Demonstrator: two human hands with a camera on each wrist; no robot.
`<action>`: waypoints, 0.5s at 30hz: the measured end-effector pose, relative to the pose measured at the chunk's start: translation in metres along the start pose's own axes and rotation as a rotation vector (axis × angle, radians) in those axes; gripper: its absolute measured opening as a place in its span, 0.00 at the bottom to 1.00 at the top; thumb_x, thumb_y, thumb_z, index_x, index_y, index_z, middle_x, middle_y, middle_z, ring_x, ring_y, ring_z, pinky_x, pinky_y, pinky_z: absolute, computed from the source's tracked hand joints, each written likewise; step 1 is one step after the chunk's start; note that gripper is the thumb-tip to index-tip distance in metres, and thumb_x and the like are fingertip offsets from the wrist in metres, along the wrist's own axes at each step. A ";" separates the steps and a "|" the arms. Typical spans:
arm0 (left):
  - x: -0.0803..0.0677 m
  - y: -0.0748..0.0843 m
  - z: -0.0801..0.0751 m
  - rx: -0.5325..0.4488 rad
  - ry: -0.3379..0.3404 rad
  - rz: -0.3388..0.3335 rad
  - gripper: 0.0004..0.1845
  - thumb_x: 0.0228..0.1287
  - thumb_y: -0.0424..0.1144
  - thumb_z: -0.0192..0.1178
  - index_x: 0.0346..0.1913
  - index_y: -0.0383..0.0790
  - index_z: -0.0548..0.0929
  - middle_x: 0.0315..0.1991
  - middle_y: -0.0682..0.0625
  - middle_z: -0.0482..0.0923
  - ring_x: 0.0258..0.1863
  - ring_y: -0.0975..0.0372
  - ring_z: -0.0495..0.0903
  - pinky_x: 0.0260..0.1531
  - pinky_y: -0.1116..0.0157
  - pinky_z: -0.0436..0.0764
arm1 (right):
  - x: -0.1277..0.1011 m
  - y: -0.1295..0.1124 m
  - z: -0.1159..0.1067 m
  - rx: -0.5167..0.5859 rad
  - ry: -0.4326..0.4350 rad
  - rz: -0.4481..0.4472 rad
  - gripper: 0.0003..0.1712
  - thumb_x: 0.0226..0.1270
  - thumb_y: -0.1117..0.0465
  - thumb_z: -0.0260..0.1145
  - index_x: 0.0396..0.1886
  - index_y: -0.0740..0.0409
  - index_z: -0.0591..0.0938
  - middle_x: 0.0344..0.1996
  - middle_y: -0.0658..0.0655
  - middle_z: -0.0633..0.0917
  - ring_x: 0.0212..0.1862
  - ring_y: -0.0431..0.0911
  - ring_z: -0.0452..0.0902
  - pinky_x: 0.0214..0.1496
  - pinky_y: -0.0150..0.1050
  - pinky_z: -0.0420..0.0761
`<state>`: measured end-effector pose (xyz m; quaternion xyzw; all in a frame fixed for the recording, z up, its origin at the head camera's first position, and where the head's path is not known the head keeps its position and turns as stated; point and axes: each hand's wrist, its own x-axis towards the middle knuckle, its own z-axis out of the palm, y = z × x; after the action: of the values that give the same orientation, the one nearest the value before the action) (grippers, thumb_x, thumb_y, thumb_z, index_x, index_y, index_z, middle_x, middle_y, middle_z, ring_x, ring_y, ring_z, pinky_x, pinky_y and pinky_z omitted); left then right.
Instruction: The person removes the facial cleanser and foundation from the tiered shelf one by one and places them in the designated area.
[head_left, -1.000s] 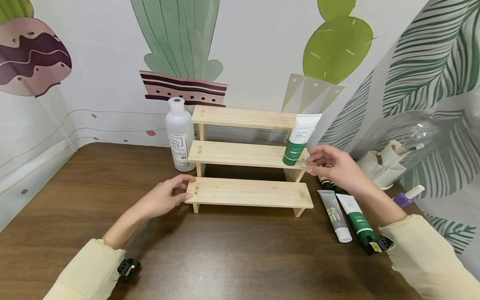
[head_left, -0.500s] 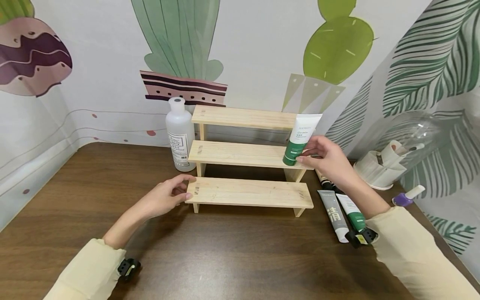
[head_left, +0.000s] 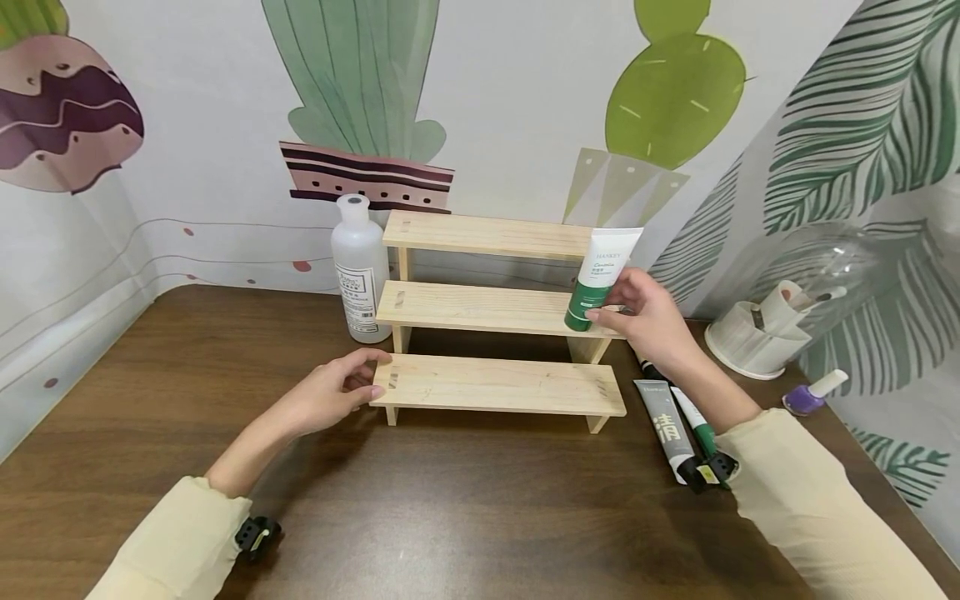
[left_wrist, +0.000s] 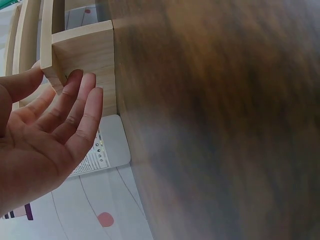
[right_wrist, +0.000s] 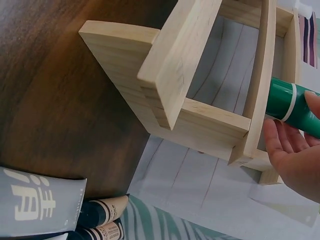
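Observation:
A three-step wooden shelf [head_left: 495, 385] stands on the brown table [head_left: 450, 517]. My left hand [head_left: 341, 387] rests against the left end of its lowest step; in the left wrist view the fingers [left_wrist: 75, 107] lie nearly straight on the shelf's side panel [left_wrist: 85, 55]. A green and white tube [head_left: 603, 275] stands cap down at the right end of the middle step. My right hand [head_left: 637, 312] holds it low down between thumb and fingers. In the right wrist view the tube [right_wrist: 287, 102] lies against that hand [right_wrist: 295, 155].
A white bottle [head_left: 360, 271] stands left of the shelf. On the table to the right lie a grey tube [head_left: 663, 425], a green tube [head_left: 693, 425] and a dark tube [head_left: 645, 365]. Farther right are a white holder [head_left: 757, 337] and a purple bottle [head_left: 806, 398].
My right hand has moved up and left from beside the shelf's right end and taken hold of the green and white tube. The left hand has stayed where it was.

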<state>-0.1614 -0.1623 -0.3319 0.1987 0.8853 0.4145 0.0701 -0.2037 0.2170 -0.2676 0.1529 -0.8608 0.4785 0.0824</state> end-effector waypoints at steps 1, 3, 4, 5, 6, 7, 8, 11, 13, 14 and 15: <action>0.000 0.000 0.000 0.002 0.000 -0.001 0.19 0.61 0.30 0.57 0.56 0.34 0.70 0.37 0.45 0.78 0.34 0.59 0.76 0.33 0.62 0.72 | 0.000 0.000 0.000 0.002 0.003 -0.002 0.25 0.54 0.69 0.68 0.51 0.67 0.70 0.35 0.51 0.82 0.38 0.41 0.77 0.38 0.30 0.74; 0.000 0.000 0.000 0.004 -0.001 0.001 0.19 0.61 0.30 0.57 0.56 0.34 0.70 0.37 0.45 0.78 0.34 0.59 0.76 0.33 0.62 0.72 | 0.000 0.001 0.001 0.004 0.011 -0.005 0.25 0.54 0.69 0.68 0.51 0.67 0.69 0.35 0.51 0.82 0.38 0.41 0.77 0.38 0.30 0.74; 0.000 -0.001 0.000 0.004 -0.001 0.002 0.19 0.61 0.30 0.57 0.56 0.34 0.70 0.37 0.45 0.78 0.34 0.59 0.76 0.33 0.62 0.72 | 0.000 0.002 0.001 0.004 0.014 -0.007 0.26 0.53 0.70 0.68 0.51 0.67 0.69 0.34 0.51 0.82 0.37 0.41 0.77 0.38 0.30 0.74; 0.000 -0.001 0.000 0.003 -0.001 0.003 0.19 0.61 0.30 0.57 0.56 0.34 0.70 0.37 0.45 0.79 0.34 0.59 0.77 0.33 0.62 0.72 | 0.000 0.002 0.001 0.005 0.017 -0.009 0.26 0.53 0.70 0.68 0.52 0.67 0.69 0.34 0.50 0.82 0.37 0.41 0.77 0.38 0.30 0.74; 0.000 -0.001 0.000 0.003 -0.001 0.006 0.19 0.61 0.30 0.57 0.56 0.34 0.70 0.37 0.45 0.79 0.34 0.59 0.77 0.33 0.62 0.72 | 0.000 0.002 0.001 0.007 0.019 -0.010 0.26 0.53 0.70 0.68 0.52 0.67 0.69 0.34 0.50 0.82 0.37 0.41 0.77 0.38 0.30 0.74; 0.000 -0.001 0.000 0.003 -0.002 0.007 0.19 0.61 0.30 0.57 0.56 0.34 0.70 0.37 0.44 0.79 0.34 0.59 0.77 0.33 0.62 0.72 | 0.000 0.003 0.001 0.009 0.021 -0.012 0.26 0.53 0.70 0.68 0.52 0.67 0.69 0.34 0.49 0.81 0.37 0.41 0.77 0.38 0.30 0.74; 0.000 -0.001 0.000 0.004 -0.002 0.010 0.19 0.61 0.30 0.57 0.56 0.34 0.70 0.37 0.44 0.79 0.34 0.59 0.77 0.33 0.62 0.72 | -0.001 0.003 0.001 0.013 0.022 -0.013 0.26 0.53 0.70 0.68 0.52 0.67 0.69 0.34 0.48 0.81 0.37 0.41 0.77 0.38 0.30 0.74; 0.000 -0.002 0.000 0.007 -0.002 0.015 0.19 0.61 0.30 0.57 0.56 0.34 0.70 0.37 0.44 0.79 0.34 0.59 0.77 0.33 0.62 0.73 | -0.002 0.002 0.001 0.018 0.025 -0.015 0.27 0.53 0.70 0.68 0.53 0.67 0.68 0.34 0.50 0.81 0.37 0.41 0.77 0.38 0.30 0.75; 0.000 -0.002 0.000 0.008 -0.004 0.016 0.19 0.61 0.31 0.57 0.56 0.33 0.70 0.37 0.44 0.79 0.34 0.59 0.77 0.33 0.62 0.72 | -0.004 0.002 0.000 0.013 0.027 -0.015 0.28 0.54 0.70 0.68 0.53 0.66 0.67 0.35 0.52 0.81 0.37 0.41 0.77 0.38 0.29 0.75; 0.000 -0.001 0.000 0.008 -0.004 0.016 0.19 0.61 0.31 0.57 0.56 0.33 0.70 0.37 0.44 0.79 0.34 0.59 0.77 0.34 0.62 0.72 | -0.005 0.002 -0.001 0.010 0.028 -0.017 0.28 0.54 0.70 0.68 0.53 0.66 0.67 0.35 0.54 0.81 0.37 0.41 0.77 0.38 0.29 0.75; 0.000 -0.001 0.000 0.007 -0.005 0.015 0.19 0.62 0.31 0.57 0.56 0.33 0.70 0.37 0.44 0.79 0.34 0.59 0.77 0.34 0.62 0.72 | -0.007 0.001 -0.001 0.004 0.031 -0.017 0.28 0.54 0.69 0.68 0.53 0.65 0.67 0.35 0.55 0.81 0.37 0.41 0.77 0.38 0.29 0.74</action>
<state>-0.1618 -0.1628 -0.3331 0.2066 0.8851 0.4114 0.0685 -0.1979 0.2200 -0.2699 0.1530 -0.8572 0.4815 0.0994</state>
